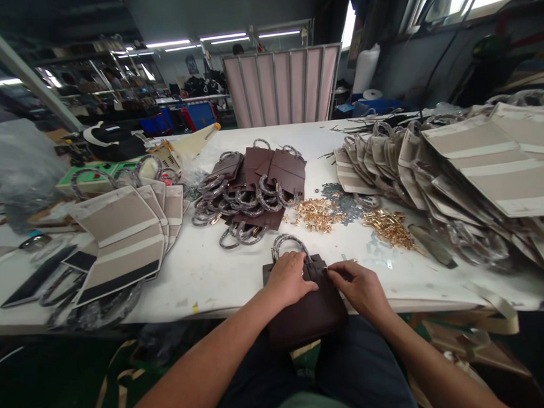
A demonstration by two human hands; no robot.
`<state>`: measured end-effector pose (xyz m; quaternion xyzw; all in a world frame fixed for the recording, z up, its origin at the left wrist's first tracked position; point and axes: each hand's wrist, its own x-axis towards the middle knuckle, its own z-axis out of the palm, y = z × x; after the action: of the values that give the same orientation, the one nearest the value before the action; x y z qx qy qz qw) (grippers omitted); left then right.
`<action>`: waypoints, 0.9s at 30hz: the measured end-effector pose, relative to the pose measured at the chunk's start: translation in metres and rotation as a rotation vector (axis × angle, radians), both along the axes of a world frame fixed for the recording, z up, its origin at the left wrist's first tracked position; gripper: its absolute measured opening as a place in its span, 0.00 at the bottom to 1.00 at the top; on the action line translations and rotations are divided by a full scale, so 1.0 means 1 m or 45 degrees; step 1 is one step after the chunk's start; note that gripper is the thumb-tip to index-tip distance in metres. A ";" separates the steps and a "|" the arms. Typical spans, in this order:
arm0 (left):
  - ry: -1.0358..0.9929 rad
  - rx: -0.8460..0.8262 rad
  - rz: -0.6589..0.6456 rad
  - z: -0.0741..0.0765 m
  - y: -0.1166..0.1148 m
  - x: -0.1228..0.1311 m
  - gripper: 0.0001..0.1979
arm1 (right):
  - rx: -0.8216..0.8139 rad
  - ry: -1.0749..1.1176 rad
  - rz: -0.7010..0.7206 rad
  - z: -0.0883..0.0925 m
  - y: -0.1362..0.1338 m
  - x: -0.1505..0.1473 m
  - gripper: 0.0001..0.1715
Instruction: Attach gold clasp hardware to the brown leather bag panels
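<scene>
1. Your left hand (290,279) presses flat on the brown panel (309,315), at the table (203,282) edge, 6 o'clock.
2. Your right hand (359,288) pinches its top edge; probably fitting hardware.
3. The next move needs a steady panel; gold fittings (318,214) lie at 12 o'clock.

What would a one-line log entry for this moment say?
left hand: pressing brown bag panel | right hand: pinching panel's top edge | nearby: gold fittings, white table

A bag panel (304,317) lies at the table's (212,273) near edge, metal fittings (320,214) behind it.
</scene>
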<state>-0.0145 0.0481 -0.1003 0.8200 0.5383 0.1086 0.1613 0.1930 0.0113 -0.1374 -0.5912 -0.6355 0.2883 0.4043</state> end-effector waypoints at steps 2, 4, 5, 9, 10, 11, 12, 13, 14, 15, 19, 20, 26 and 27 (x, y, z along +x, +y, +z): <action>-0.028 -0.031 0.040 0.001 0.001 -0.001 0.33 | 0.044 -0.036 0.010 0.001 -0.002 -0.003 0.13; -0.051 -0.063 0.070 0.003 0.001 -0.002 0.34 | 0.081 -0.061 -0.001 0.000 -0.004 -0.006 0.14; -0.059 -0.074 0.082 0.005 0.001 -0.002 0.33 | 0.101 -0.067 -0.013 0.000 -0.004 -0.008 0.14; -0.095 -0.100 0.069 0.014 -0.001 -0.001 0.26 | 0.163 -0.091 -0.021 -0.004 -0.005 -0.013 0.16; -0.102 -0.107 0.059 0.016 -0.001 0.000 0.24 | 0.172 -0.105 -0.019 -0.004 -0.005 -0.014 0.16; -0.107 -0.114 0.052 0.018 -0.002 0.001 0.22 | 0.181 -0.115 -0.021 -0.004 -0.005 -0.015 0.16; -0.110 -0.120 0.049 0.020 -0.003 0.001 0.21 | 0.190 -0.120 -0.028 -0.003 -0.005 -0.017 0.17; -0.110 -0.125 0.048 0.022 -0.003 0.002 0.20 | 0.199 -0.118 -0.036 -0.002 -0.006 -0.018 0.17; -0.114 -0.126 0.048 0.024 -0.004 0.002 0.20 | 0.206 -0.107 -0.048 -0.001 -0.006 -0.020 0.16; -0.123 -0.119 0.047 0.025 -0.004 0.003 0.19 | 0.210 -0.090 -0.064 0.000 -0.007 -0.022 0.16; -0.193 -0.039 0.012 0.030 -0.006 0.005 0.15 | 0.230 -0.039 -0.124 0.003 -0.011 -0.026 0.15; -0.211 -0.026 0.000 0.030 -0.007 0.005 0.14 | 0.246 -0.048 -0.126 0.003 -0.012 -0.026 0.15; -0.350 -0.021 0.021 0.033 -0.010 0.005 0.08 | 0.310 -0.135 -0.037 -0.005 -0.017 -0.019 0.14; -0.383 -0.020 0.029 0.033 -0.010 0.005 0.08 | 0.308 -0.136 -0.026 -0.005 -0.018 -0.017 0.14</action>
<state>-0.0093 0.0379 -0.0669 0.7871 0.5180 0.2278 0.2453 0.1759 -0.0065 -0.1419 -0.5590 -0.6803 0.1738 0.4410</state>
